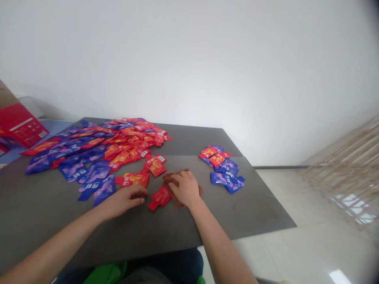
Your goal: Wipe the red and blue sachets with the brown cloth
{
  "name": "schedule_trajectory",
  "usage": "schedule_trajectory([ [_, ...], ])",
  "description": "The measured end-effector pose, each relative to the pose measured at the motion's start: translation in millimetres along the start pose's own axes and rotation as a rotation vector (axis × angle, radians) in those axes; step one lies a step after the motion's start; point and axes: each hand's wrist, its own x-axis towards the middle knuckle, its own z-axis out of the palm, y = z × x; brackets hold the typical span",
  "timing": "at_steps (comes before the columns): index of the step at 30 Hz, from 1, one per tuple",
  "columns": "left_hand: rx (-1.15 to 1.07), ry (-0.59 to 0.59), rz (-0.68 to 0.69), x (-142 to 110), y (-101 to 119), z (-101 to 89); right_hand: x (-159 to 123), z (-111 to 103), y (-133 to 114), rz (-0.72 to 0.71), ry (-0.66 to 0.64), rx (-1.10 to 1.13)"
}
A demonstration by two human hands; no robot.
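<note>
My right hand (185, 187) rests palm down on a brown, see-through pouch (177, 202), whose edges show on both sides of the hand; the fingers are bent over it. A red sachet (160, 196) with a spout end lies just left of that pouch, partly under its edge. My left hand (127, 200) hovers low over the table beside this sachet, thumb and fingers apart, with nothing visible between them. Just beyond the left hand lies another red sachet (134, 180) with an orange print, and a further red sachet (156, 165) sits behind it.
A large heap of red and blue sachets (97, 144) covers the grey table (142, 232) at the left. A smaller group of sachets (226, 169) lies at the right. A red box (22, 126) stands far left. Wooden slats (352, 157) are beyond the table's right edge.
</note>
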Motion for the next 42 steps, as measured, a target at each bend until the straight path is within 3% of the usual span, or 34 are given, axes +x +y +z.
schedule_trajectory([
  [3,0.071,0.163,0.088,-15.5,-3.7,14.0,4.4,5.9,0.6,0.010,-0.057,-0.017],
  [5,0.149,0.209,0.120,-21.5,-3.0,24.5,-3.0,8.6,-3.8,0.040,-0.044,-0.027],
  [12,0.233,0.218,0.158,-23.6,-2.3,38.6,-31.8,8.4,-28.2,0.242,0.004,-0.060],
  [21,0.239,0.248,0.153,-29.0,2.8,41.2,-53.7,12.0,-41.3,0.333,0.064,-0.092],
  [24,0.248,0.249,0.164,-32.6,1.5,43.6,-54.2,5.6,-46.3,0.291,0.081,-0.052],
  [27,0.262,0.255,0.184,-36.0,-0.9,46.4,-56.3,2.1,-54.3,0.147,0.065,-0.017],
  [30,0.267,0.260,0.195,-36.0,-0.7,48.2,-58.1,2.2,-63.4,0.000,-0.066,-0.054],
  [34,0.278,0.227,0.211,-29.7,6.1,48.9,-55.1,1.7,-72.6,-0.085,-0.196,-0.142],
  [38,0.302,0.194,0.236,-22.8,12.0,49.6,-40.0,-4.6,-56.5,-0.089,-0.224,-0.195],
  [42,0.305,0.162,0.253,-22.0,11.6,49.4,-20.6,-21.9,-20.7,0.117,-0.199,-0.265],
])
